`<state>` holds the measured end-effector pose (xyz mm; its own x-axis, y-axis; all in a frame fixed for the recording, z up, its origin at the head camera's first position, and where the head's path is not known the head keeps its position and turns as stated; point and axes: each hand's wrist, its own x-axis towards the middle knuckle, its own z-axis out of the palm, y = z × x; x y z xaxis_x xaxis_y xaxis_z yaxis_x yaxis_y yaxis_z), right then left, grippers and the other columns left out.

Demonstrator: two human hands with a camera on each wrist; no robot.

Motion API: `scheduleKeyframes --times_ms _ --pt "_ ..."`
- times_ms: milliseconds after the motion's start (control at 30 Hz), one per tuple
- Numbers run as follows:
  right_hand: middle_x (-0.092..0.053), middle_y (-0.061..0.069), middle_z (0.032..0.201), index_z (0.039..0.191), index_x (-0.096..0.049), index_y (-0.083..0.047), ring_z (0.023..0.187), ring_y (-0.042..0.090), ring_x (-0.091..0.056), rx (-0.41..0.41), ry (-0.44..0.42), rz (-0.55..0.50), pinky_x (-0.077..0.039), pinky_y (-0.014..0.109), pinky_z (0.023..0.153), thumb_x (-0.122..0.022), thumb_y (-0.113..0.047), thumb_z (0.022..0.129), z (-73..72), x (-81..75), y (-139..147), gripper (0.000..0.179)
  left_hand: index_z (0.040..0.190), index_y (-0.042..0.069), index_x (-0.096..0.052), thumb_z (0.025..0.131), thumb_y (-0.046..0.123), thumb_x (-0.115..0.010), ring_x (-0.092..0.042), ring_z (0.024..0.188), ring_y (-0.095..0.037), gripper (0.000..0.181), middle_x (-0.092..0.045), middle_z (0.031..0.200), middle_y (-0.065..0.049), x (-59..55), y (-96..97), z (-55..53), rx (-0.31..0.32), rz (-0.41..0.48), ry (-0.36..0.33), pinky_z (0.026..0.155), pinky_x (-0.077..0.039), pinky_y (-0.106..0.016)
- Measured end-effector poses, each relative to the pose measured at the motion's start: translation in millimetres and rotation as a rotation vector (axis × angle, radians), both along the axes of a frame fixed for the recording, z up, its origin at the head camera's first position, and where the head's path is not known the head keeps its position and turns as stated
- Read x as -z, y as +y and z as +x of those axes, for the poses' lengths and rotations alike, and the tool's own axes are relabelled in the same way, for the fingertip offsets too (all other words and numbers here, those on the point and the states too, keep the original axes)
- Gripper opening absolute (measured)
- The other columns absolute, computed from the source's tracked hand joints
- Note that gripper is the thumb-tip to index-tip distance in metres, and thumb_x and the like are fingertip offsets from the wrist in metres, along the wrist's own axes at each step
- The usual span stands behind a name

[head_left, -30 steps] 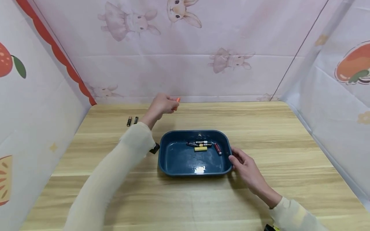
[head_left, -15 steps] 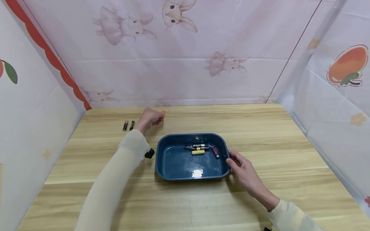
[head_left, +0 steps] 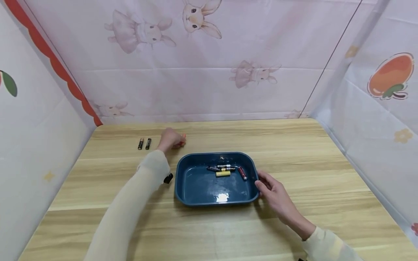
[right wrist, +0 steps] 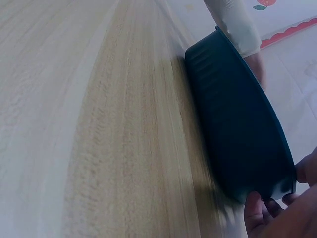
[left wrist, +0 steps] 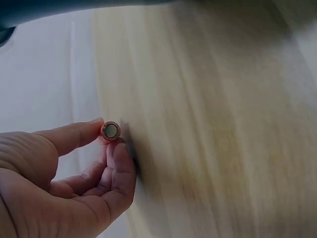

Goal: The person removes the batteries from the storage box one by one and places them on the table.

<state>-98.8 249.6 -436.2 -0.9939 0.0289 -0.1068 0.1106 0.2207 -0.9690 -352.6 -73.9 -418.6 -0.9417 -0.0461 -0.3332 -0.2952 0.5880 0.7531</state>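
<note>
My left hand (head_left: 171, 139) pinches an orange battery (left wrist: 110, 131) between thumb and fingers, low over the back of the table; in the left wrist view its round end faces the camera. Whether the battery touches the wood I cannot tell. With my right hand (head_left: 275, 197) I hold the right end of a dark blue tub (head_left: 215, 203), thumb at the rim and fingers against the outer wall. Inside the tub lie a yellow battery (head_left: 223, 174), a dark red battery (head_left: 242, 173) and a few black ones (head_left: 213, 169).
Two black batteries, a left one (head_left: 140, 144) and a right one (head_left: 148, 144), stand or lie side by side left of my left hand. The wooden table (head_left: 209, 232) meets a patterned cloth backdrop (head_left: 196, 90) behind and at both sides.
My left hand has come down and to the left with the orange battery, toward the two black batteries. My right hand stays on the tub; the head view has shifted slightly.
</note>
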Motion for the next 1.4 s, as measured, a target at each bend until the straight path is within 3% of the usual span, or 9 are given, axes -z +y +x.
scheduleKeyframes --times_ms 167,367,567,800,1067,1400 --pt "-0.055 0.023 0.144 0.152 -0.044 0.003 0.114 0.029 -0.057 -0.003 -0.005 0.007 -0.054 0.023 0.082 -0.050 -0.013 0.110 0.2 -0.2 0 0.045 0.085 -0.004 -0.073 0.088 0.009 -0.078 -0.059 0.056 -0.015 0.014 -0.068 0.067 -0.008 2.1 0.7 4.3 0.048 -0.086 0.051 0.064 -0.051 -0.028" --pt "-0.055 0.023 0.144 0.152 -0.044 0.002 0.114 0.029 -0.057 -0.006 -0.006 0.008 -0.054 0.024 0.083 -0.050 -0.014 0.111 -0.6 -0.2 1 0.045 0.068 0.002 -0.069 0.089 0.016 -0.077 -0.054 0.051 -0.013 0.026 -0.061 0.056 -0.004 2.7 1.2 6.9 0.106 -0.186 0.102 0.062 -0.048 -0.029" --pt "-0.056 0.024 0.143 0.152 -0.044 0.003 0.113 0.029 -0.058 -0.006 -0.006 0.008 -0.054 0.023 0.083 -0.050 -0.013 0.111 -0.8 -0.4 1 0.044 0.083 -0.004 -0.078 0.091 0.015 -0.078 -0.060 0.051 -0.011 0.020 -0.071 0.065 -0.008 1.9 2.3 7.8 0.092 -0.158 0.068 0.060 -0.052 -0.026" --pt "-0.053 0.025 0.146 0.152 -0.042 0.004 0.118 0.031 -0.056 -0.005 -0.010 -0.005 -0.054 0.022 0.083 -0.049 -0.012 0.110 -1.0 -1.3 0 0.045 0.093 -0.007 -0.077 0.091 0.017 -0.078 -0.064 0.056 -0.014 0.024 -0.076 0.080 -0.014 -1.5 1.6 9.3 0.088 -0.145 0.037 0.065 -0.056 -0.029" --pt "-0.053 0.024 0.146 0.152 -0.043 0.004 0.118 0.031 -0.057 -0.003 -0.013 -0.003 -0.054 0.022 0.083 -0.049 -0.012 0.110 -0.9 -1.5 0 0.045 0.090 -0.004 -0.078 0.095 0.023 -0.075 -0.063 0.055 -0.015 0.028 -0.073 0.073 -0.010 -1.4 1.2 8.8 0.077 -0.118 0.024 0.063 -0.055 -0.029" --pt "-0.052 0.025 0.148 0.153 -0.042 0.004 0.122 0.032 -0.056 -0.007 -0.014 -0.013 -0.054 0.022 0.084 -0.049 -0.012 0.111 -1.0 -0.6 0 0.046 0.097 -0.006 -0.076 0.094 0.021 -0.075 -0.063 0.055 -0.015 0.028 -0.073 0.074 -0.011 -1.0 2.1 10.3 0.052 -0.113 0.023 0.063 -0.056 -0.030"
